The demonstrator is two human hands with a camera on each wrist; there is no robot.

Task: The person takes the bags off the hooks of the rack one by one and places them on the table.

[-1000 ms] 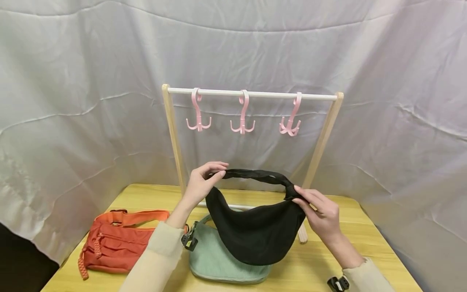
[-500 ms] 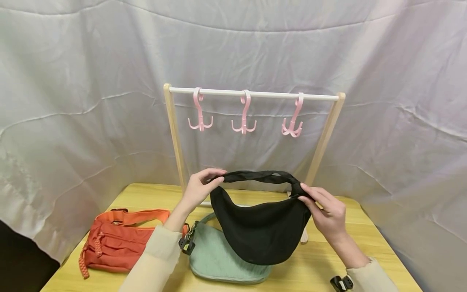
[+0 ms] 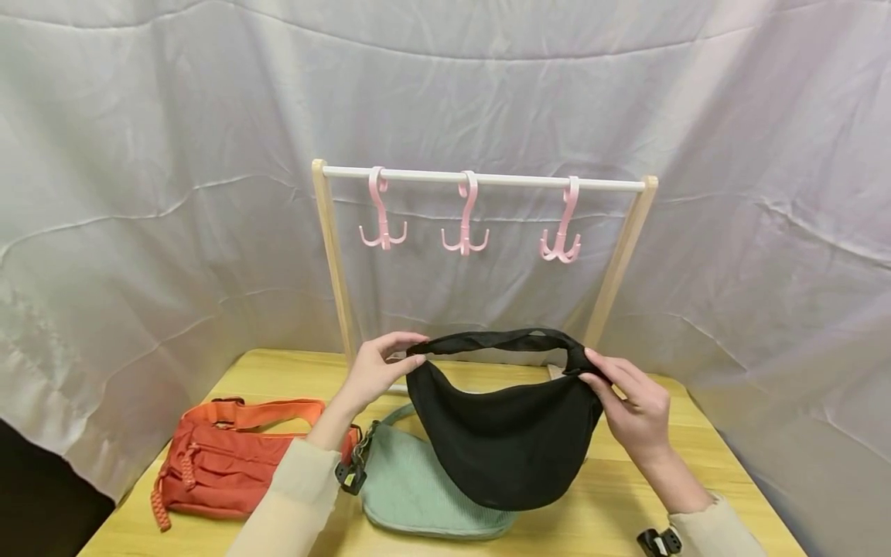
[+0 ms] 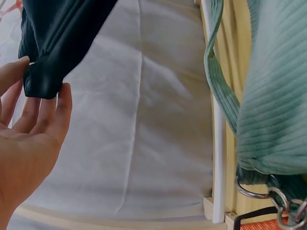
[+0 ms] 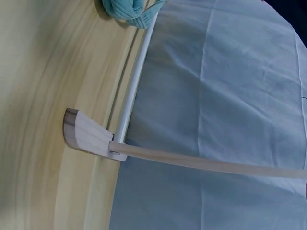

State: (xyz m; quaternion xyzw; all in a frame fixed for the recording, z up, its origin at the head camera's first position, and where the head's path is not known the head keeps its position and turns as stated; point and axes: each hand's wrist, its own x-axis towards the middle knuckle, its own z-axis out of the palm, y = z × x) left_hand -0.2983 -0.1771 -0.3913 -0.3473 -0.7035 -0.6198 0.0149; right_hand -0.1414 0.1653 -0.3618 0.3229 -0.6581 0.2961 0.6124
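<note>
A black shoulder bag (image 3: 511,445) is held up in front of the rack, its strap arching over the top and its body sagging below. My left hand (image 3: 376,371) pinches the bag's left corner where the strap starts; the left wrist view shows thumb and fingers on the black fabric (image 4: 45,72). At the other end, my right hand (image 3: 636,406) pinches the right corner by the strap's knot-like gather. The bag overlaps a green corduroy bag (image 3: 418,495) lying on the table. In the right wrist view only a dark edge of the black bag (image 5: 292,17) shows.
A rack with a white bar (image 3: 515,180) and wooden posts stands behind, carrying pink hooks (image 3: 465,224). An orange-red bag (image 3: 230,472) lies at the left of the wooden table (image 3: 626,503). Grey cloth (image 3: 445,93) hangs all around.
Both hands have moved a little to the right and slightly down with the black bag. The green and orange-red bags have stayed in place.
</note>
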